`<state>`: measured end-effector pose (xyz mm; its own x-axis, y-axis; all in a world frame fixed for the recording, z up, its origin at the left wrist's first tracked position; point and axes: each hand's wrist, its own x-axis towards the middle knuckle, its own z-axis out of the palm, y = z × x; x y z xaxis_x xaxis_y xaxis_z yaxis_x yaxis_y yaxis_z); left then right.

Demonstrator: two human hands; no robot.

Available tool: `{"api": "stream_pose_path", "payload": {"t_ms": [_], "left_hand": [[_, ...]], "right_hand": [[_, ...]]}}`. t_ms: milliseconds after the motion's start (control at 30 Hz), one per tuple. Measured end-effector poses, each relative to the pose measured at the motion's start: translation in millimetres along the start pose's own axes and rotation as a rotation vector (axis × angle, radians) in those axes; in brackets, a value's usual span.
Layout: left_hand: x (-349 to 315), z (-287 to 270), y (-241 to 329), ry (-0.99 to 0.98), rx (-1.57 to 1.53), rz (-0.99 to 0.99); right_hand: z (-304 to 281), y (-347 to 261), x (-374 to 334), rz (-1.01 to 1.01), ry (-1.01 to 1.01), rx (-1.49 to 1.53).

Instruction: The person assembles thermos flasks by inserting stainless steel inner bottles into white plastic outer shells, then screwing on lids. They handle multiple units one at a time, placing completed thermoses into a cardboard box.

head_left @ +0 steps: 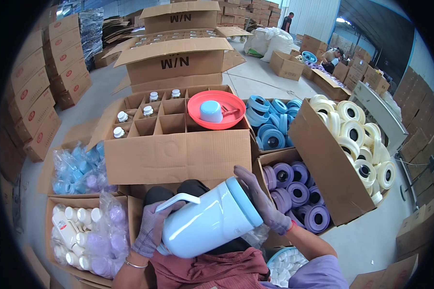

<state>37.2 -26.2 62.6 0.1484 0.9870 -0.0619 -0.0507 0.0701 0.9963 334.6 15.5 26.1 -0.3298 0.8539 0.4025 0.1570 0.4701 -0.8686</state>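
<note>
A glossy light blue thermos jug (202,220) lies tilted across my lap, its broad blue end ring (246,202) up to the right. My gloved left hand (152,229) grips its lower left end beside the curved handle (177,200). The jug's body hides some of those fingers. My gloved right hand (265,202) rests against the blue ring, fingers stretched out and palm toward it.
Ahead stands a divided carton (178,154) with silver-capped bottles and a red basin (217,123) holding a blue cup. Boxes of purple rings (294,192), blue rings (272,137) and cream rings (352,132) are on the right. White and purple caps (77,231) sit left. People work far off.
</note>
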Motion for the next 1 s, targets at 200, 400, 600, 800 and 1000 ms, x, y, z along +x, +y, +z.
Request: {"api": "stream_pose_path", "payload": {"t_ms": [200, 400, 600, 800, 1000], "left_hand": [[5, 16, -11, 0.066, 0.679, 0.789], [-9, -7, -21, 0.012, 0.380, 0.145], [1, 13, -26, 0.101, 0.501, 0.665], [15, 16, -26, -0.072, 0.640, 0.809], [-7, 7, -43, -0.031, 0.185, 0.151]], "right_hand": [[5, 10, 11, 0.543, 0.062, 0.633], [-15, -36, 35, -0.304, -0.333, -0.001], [3, -3, 7, 0.580, 0.034, 0.691], [-13, 18, -3, 0.931, 0.129, 0.976], [-27, -38, 16, -0.328, -0.441, -0.041]]}}
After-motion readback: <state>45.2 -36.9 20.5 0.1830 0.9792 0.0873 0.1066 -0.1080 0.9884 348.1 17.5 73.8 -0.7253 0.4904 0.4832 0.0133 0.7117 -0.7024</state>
